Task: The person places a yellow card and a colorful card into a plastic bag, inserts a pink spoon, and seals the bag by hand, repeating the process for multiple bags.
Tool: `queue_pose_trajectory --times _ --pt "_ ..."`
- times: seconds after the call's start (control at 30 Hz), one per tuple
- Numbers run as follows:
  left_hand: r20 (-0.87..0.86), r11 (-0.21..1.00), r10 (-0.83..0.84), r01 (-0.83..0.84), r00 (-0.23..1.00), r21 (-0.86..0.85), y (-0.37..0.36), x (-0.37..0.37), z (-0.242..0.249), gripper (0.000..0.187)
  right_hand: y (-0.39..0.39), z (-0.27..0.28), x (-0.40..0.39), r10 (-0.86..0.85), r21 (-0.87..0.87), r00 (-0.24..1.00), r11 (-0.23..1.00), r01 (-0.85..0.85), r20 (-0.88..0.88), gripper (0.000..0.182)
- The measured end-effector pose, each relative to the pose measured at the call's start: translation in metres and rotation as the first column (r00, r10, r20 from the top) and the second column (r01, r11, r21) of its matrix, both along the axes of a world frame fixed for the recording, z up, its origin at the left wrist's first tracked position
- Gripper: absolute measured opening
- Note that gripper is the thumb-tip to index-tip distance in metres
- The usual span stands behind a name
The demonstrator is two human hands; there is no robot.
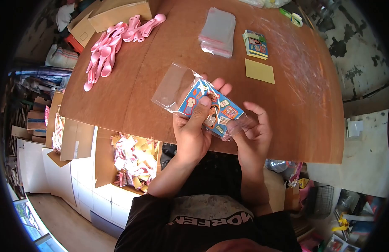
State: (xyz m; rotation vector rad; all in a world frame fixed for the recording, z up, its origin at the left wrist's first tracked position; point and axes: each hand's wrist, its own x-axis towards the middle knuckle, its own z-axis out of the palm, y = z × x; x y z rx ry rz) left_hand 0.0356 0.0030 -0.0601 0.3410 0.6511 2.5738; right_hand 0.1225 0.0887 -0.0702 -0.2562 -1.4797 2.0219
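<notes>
Both hands at frame centre: left hand (193,130) clamps printed card pack (211,108) inside clear bag (179,90), thumb on top; right hand (251,132) pinches bag's lower corner, steadying it. Pink spoons (108,50) upper left.

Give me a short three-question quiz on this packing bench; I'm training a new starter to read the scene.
1. True or false: the pink spoons lie inside a cardboard box.
2. What sits in the clear bag that both hands hold?
3. Which lies nearer the yellow pad: A) the card stack, B) the pink spoons?

Key: 1 false, they lie on the table. 2 a printed card pack, between left hand and right hand. 3 A.
</notes>
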Motion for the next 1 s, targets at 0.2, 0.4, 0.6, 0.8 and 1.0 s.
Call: queue_pose_trajectory --times 0.2,0.4,0.6,0.8,1.0 --pt "-0.001 0.997 -0.078 0.078 0.997 -0.013 -0.006 0.004 -0.001 0.040 -0.010 0.005 -0.001 -0.036 0.019 0.997 0.999 0.035 0.072 0.040" --pt "-0.018 0.986 -0.162 0.161 0.987 -0.040 -0.016 0.007 0.001 0.040 -0.021 0.013 -0.004 -0.100 0.032 0.994 0.995 0.099 0.049 0.039" --pt "-0.037 0.986 -0.156 0.154 0.987 -0.057 -0.020 0.014 -0.004 0.041 -0.025 0.011 -0.002 -0.043 0.023 0.999 0.999 0.043 0.023 0.038" --pt "-0.011 0.968 -0.214 0.211 0.977 -0.134 -0.029 0.016 -0.003 0.043 -0.029 0.009 -0.008 -0.036 0.061 0.998 0.997 0.038 -0.044 0.040" --pt "0.049 0.989 -0.146 0.145 0.988 0.030 -0.029 0.007 -0.005 0.041 -0.031 0.006 -0.009 0.026 -0.004 0.995 1.000 -0.026 0.100 0.033"
